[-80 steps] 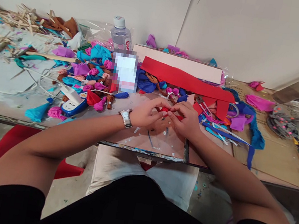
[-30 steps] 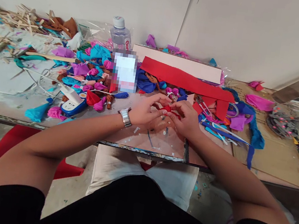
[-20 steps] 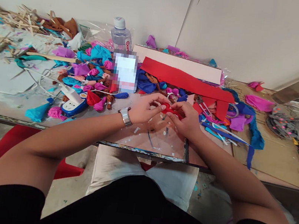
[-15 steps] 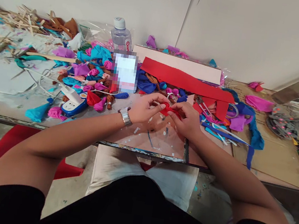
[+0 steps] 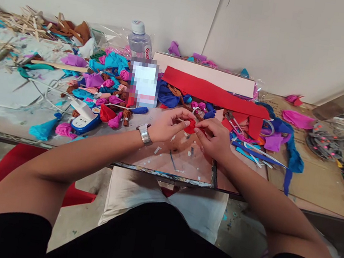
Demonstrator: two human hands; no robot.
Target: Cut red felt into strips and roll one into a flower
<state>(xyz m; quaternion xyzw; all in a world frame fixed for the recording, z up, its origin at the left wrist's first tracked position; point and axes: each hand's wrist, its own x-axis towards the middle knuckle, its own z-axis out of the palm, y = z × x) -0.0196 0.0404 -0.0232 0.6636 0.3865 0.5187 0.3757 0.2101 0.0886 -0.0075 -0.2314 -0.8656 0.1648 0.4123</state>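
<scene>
Between my hands is a small crumpled piece of red material (image 5: 191, 126), held just above the table's near part. My left hand (image 5: 169, 125), with a silver watch on its wrist, pinches its left side between thumb and fingers. From the right, my right hand (image 5: 214, 137) grips the same red piece at its other side. Behind them lies a long red strip (image 5: 212, 93) beside a pale flat box (image 5: 206, 74). Scissors with pink handles (image 5: 235, 125) lie just beyond my right hand.
Colourful rolled pieces (image 5: 109, 83) crowd the table left of centre, near a bottle (image 5: 140, 44), a lit screen (image 5: 145, 82) and a blue-white power socket (image 5: 85, 123). Wood sticks (image 5: 29, 21) lie far left. Cardboard (image 5: 319, 181) covers the right side.
The red piece looks more bunched up between my fingers, and less of it shows under my right hand. Both arms have stayed nearly in place.
</scene>
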